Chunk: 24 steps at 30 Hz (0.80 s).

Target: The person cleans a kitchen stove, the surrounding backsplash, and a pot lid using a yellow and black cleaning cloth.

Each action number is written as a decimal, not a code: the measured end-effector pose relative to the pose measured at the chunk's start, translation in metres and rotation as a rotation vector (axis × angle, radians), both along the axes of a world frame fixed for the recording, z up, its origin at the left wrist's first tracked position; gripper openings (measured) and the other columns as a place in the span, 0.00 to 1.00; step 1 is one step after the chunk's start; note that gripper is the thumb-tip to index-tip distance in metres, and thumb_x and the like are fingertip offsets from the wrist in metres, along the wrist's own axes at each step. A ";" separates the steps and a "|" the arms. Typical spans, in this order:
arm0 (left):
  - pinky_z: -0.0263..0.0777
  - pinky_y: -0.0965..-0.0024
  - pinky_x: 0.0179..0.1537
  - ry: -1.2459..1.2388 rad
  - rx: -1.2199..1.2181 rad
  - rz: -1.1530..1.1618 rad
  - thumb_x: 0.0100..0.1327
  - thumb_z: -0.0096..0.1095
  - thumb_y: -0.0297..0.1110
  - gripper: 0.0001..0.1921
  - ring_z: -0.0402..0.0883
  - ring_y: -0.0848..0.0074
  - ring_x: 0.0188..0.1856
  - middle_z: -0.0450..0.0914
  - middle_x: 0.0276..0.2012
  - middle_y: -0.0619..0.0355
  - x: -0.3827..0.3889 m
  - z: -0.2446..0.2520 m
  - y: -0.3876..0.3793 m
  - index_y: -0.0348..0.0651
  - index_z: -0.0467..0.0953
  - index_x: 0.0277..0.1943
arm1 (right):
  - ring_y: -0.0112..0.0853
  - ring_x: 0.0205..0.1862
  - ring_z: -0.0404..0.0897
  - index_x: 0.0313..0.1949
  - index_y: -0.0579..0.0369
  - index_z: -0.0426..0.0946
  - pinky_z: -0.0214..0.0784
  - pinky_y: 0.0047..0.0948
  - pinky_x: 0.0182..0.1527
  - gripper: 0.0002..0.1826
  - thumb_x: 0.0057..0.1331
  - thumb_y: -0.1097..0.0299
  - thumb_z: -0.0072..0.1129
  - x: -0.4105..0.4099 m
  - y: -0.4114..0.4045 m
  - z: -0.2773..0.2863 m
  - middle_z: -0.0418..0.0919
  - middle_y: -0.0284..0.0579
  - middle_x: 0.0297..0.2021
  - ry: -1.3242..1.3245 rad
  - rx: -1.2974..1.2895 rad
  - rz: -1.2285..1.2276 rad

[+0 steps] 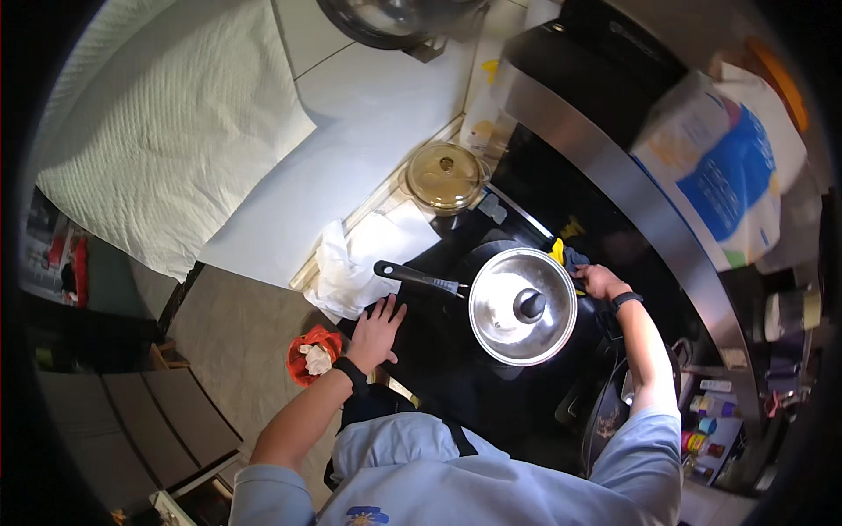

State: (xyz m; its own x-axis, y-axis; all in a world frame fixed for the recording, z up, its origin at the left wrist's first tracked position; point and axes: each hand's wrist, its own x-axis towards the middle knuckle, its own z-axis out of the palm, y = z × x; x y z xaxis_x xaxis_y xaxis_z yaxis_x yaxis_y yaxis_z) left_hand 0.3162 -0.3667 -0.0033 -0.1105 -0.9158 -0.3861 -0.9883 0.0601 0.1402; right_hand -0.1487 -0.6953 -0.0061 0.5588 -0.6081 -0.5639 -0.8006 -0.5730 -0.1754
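Note:
My right hand [598,281] grips a dark grey and yellow cloth [574,258] on the black cooktop [454,368], just beyond a saucepan. That saucepan's shiny lid [495,309] has a black knob, and its black handle [414,275] points left. My left hand [378,334] holds nothing. Its fingers are spread over the cooktop's left edge, close to crumpled white paper towels [345,269]. Part of the cloth is hidden by the saucepan and my right hand.
An amber glass pot [445,176] with a lid stands at the back corner. A wok [602,421] sits at the right, near several bottles [702,444]. Below the left edge is a red bag-lined bin [299,361]. A paper towel sheet [191,118] hangs at upper left.

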 end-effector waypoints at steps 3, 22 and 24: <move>0.65 0.49 0.64 -0.029 0.011 0.037 0.34 0.85 0.50 0.63 0.58 0.55 0.74 0.53 0.74 0.45 0.002 0.002 0.008 0.48 0.53 0.74 | 0.50 0.60 0.74 0.59 0.49 0.76 0.67 0.41 0.64 0.28 0.56 0.69 0.65 0.043 0.025 0.033 0.73 0.55 0.61 0.136 0.040 -0.154; 0.61 0.46 0.66 0.104 -0.075 -0.403 0.53 0.74 0.45 0.43 0.56 0.37 0.71 0.54 0.72 0.34 0.012 -0.001 0.010 0.52 0.62 0.71 | 0.49 0.50 0.81 0.56 0.45 0.79 0.74 0.44 0.53 0.17 0.69 0.67 0.51 0.067 0.254 -0.023 0.75 0.51 0.54 0.007 -0.519 -0.996; 0.60 0.44 0.66 0.195 -0.107 -0.516 0.57 0.69 0.39 0.35 0.56 0.45 0.72 0.57 0.72 0.44 0.012 -0.012 0.021 0.52 0.66 0.69 | 0.47 0.53 0.79 0.55 0.45 0.80 0.74 0.43 0.54 0.17 0.68 0.68 0.50 0.079 0.289 -0.026 0.75 0.47 0.54 -0.002 -0.587 -1.076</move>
